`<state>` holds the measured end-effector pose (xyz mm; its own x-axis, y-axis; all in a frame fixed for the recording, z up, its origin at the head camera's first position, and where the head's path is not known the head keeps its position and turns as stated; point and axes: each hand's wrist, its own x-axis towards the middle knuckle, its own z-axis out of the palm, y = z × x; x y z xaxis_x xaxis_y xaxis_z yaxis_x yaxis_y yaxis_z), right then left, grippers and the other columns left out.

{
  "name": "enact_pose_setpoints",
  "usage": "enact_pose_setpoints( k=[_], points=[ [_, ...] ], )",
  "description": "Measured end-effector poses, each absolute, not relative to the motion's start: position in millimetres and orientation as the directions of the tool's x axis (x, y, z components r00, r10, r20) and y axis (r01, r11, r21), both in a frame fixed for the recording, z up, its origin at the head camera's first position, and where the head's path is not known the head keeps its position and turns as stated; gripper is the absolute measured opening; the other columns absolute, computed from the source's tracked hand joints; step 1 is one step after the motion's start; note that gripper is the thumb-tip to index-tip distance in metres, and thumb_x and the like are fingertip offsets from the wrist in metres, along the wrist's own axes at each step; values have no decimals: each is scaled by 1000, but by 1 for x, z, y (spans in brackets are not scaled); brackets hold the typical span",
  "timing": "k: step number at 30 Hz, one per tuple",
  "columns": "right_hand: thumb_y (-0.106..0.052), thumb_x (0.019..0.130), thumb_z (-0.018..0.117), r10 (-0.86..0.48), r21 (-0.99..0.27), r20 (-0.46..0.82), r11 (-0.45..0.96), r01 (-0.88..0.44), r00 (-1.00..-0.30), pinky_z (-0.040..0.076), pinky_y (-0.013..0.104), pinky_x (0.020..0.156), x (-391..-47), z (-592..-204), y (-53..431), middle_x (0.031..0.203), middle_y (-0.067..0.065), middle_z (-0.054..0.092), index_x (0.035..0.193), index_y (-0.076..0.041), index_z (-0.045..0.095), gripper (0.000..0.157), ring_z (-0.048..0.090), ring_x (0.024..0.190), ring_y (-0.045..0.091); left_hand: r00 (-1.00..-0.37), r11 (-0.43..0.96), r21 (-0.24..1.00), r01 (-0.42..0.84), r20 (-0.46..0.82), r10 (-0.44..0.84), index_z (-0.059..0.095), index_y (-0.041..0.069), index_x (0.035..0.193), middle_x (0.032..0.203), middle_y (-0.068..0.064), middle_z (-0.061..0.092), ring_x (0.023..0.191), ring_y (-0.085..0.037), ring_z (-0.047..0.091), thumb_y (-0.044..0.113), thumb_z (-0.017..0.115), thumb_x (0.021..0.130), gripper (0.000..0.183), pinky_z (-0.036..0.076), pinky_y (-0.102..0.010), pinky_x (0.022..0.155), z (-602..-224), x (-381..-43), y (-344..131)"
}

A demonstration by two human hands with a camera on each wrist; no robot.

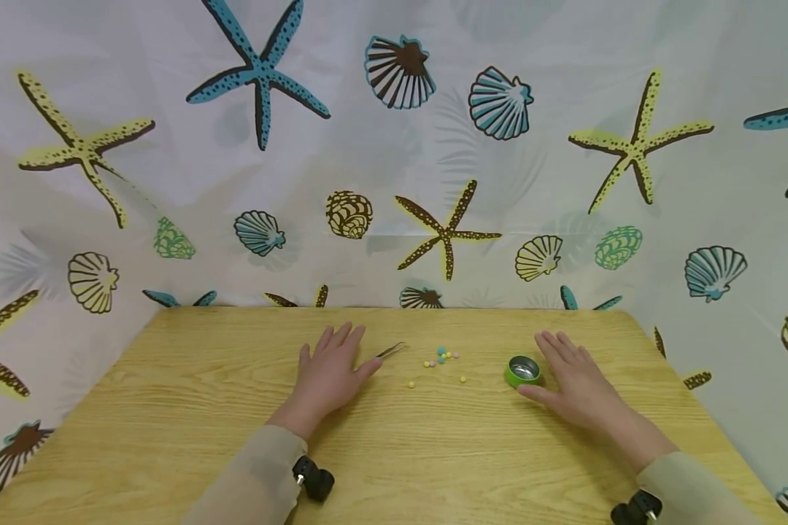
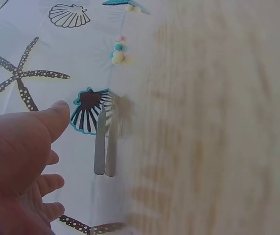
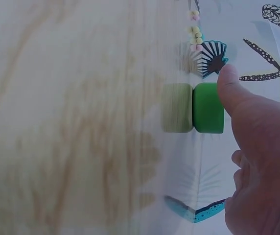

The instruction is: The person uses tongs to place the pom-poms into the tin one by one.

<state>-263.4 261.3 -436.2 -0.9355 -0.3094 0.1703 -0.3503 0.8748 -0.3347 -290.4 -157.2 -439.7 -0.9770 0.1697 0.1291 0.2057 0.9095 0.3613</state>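
Observation:
My left hand (image 1: 331,375) is held with fingers spread over the left half of the table, holding nothing. Just beyond its thumb lie metal tweezers (image 1: 390,351), tips pointing away to the right; the left wrist view shows the tweezers (image 2: 100,147) past the thumb. Several small blue, yellow and pink beads (image 1: 441,351) are scattered near the middle. To their right stands a small green cup (image 1: 522,380) with a silvery inside that shows no beads. My right hand (image 1: 578,383) is extended right beside it, thumb near the cup (image 3: 208,108), fingers straight.
The wooden table (image 1: 381,452) reaches back to a pale cloth (image 1: 381,153) printed with starfish and shells, which also rises at both sides. Two single yellow beads (image 1: 411,384) lie nearer the front. A small black camera (image 1: 313,479) is strapped at the left sleeve.

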Motion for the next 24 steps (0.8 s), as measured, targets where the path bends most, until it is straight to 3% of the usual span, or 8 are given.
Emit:
enact_pose_setpoints(
  k=[7,17,24],
  points=[
    [-59,102,75,-318,-379,151,856,-352,-936,13,71,130,-267,-437,257,176,27,30,173,0,28,104,19,164,50,-975,902,376,211,140,170,40,8,171,172,-20,41,160,-50,31,50,64,112,76,17,-80,124,-437,-294,-154],
    [-54,102,78,-311,-432,118,839,-331,-943,14,71,129,-270,-442,258,173,34,29,172,2,28,102,22,161,56,-959,850,446,279,177,222,44,4,168,163,-25,50,152,-53,42,43,71,110,74,33,-72,122,-446,-305,-153],
    [-50,103,79,-336,-458,129,814,-357,-933,16,74,127,-273,-446,260,170,35,35,167,7,35,97,25,160,57,-948,836,447,318,172,269,43,2,168,167,-24,47,156,-50,38,41,71,110,75,29,-67,127,-451,-312,-155]
  ],
)
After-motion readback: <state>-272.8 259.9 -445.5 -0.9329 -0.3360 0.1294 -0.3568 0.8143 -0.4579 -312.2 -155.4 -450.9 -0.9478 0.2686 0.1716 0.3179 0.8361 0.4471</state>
